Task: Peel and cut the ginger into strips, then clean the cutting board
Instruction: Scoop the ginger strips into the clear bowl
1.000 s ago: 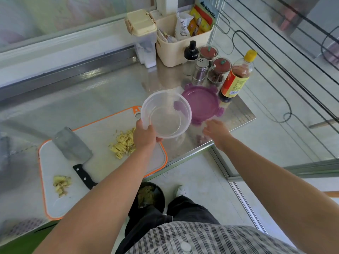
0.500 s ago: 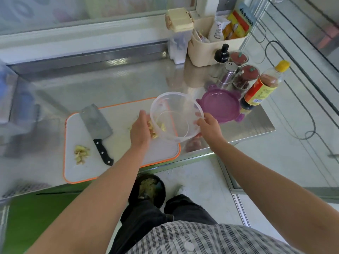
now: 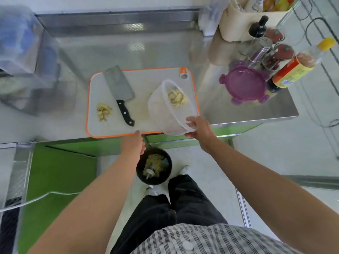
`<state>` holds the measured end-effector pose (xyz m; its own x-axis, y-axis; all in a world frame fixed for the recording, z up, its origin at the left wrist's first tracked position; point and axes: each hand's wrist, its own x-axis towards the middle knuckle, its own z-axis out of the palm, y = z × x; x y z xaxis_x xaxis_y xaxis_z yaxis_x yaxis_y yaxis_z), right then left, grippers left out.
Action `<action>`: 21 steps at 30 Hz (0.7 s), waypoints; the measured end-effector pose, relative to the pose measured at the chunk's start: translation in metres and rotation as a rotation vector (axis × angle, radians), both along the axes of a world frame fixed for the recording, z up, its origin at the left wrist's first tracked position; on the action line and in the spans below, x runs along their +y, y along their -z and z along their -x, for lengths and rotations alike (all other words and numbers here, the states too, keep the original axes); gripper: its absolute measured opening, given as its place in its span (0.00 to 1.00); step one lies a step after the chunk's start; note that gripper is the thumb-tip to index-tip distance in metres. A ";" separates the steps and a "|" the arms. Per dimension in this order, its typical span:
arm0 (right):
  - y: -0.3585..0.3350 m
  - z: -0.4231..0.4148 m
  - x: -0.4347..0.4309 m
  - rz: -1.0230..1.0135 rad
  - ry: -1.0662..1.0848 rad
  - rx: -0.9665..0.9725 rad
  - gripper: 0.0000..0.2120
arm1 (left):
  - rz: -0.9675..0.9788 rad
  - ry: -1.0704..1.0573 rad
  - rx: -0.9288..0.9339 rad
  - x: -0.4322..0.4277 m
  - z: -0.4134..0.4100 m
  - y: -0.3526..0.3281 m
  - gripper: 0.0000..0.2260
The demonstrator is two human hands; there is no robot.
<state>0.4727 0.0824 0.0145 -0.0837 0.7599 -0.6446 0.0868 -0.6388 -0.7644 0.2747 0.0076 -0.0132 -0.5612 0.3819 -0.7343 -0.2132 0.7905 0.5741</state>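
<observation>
Half a second ago both hands were on the clear container [image 3: 170,110] and the ginger strips [image 3: 177,97] lay on the cutting board [image 3: 146,83] under it. Now the strips are inside the container, which is tilted on its side at the right of the board. Only the right hand [image 3: 200,130] holds it, gripping the near rim. The left hand [image 3: 133,143] has let go and is at the near edge of the board; whether its fingers close on anything cannot be told.

The container reaches over the right and near edges of the board, and the near edge of the board lies along the front edge of the steel counter [image 3: 146,48]. On the left part of the board are the cleaver [image 3: 118,83] and, left of its handle, a small pile of peels [image 3: 104,111]. There is free board between cleaver and container, and free steel behind the board and toward the purple lid [image 3: 245,83] at the right. A dark bin [image 3: 154,167] stands on the floor under the counter edge.
</observation>
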 end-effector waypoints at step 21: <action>0.028 0.042 -0.025 0.115 0.149 -0.007 0.13 | -0.007 -0.286 -0.256 -0.006 0.033 0.015 0.08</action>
